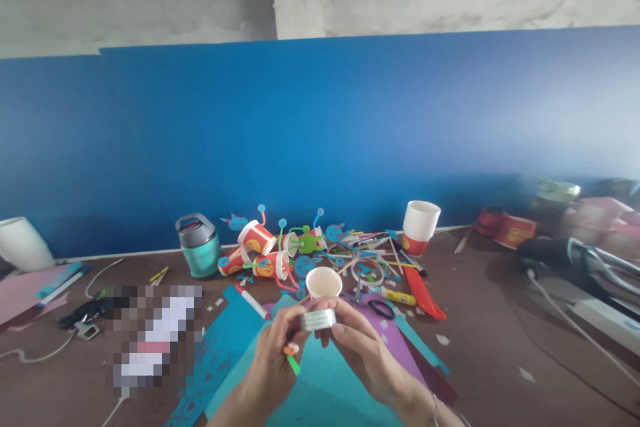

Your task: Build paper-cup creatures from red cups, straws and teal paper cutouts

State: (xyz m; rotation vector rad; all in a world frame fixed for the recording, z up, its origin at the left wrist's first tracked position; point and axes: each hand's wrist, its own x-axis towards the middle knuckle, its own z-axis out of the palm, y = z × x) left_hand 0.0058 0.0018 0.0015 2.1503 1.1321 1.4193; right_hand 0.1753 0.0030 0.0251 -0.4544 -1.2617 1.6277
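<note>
Between my fingers is a whitish roll of tape (pixel 319 319), its rim facing me. My left hand (pixel 276 341) is closed on the roll's left side. A small orange-tipped piece (pixel 291 349) and a green strip (pixel 293 365) stick out from under the same hand; their kind is not clear. My right hand (pixel 359 340) pinches the roll from the right, fingers bent behind it. Just beyond the hands stands a paper cup (pixel 324 283) with its white inside facing up, partly hidden by them. Below lie turquoise paper (pixel 320 390) and purple paper (pixel 400 347).
Several decorated red paper cups (pixel 257 237) lie in a pile at the back. A teal jar (pixel 200 253) stands to their left, stacked cups (pixel 421 227) to the right. Scissors (pixel 380 309), a glue stick (pixel 399 297) and a marker (pixel 253 302) lie near the papers. A blue partition (pixel 320 133) rises behind.
</note>
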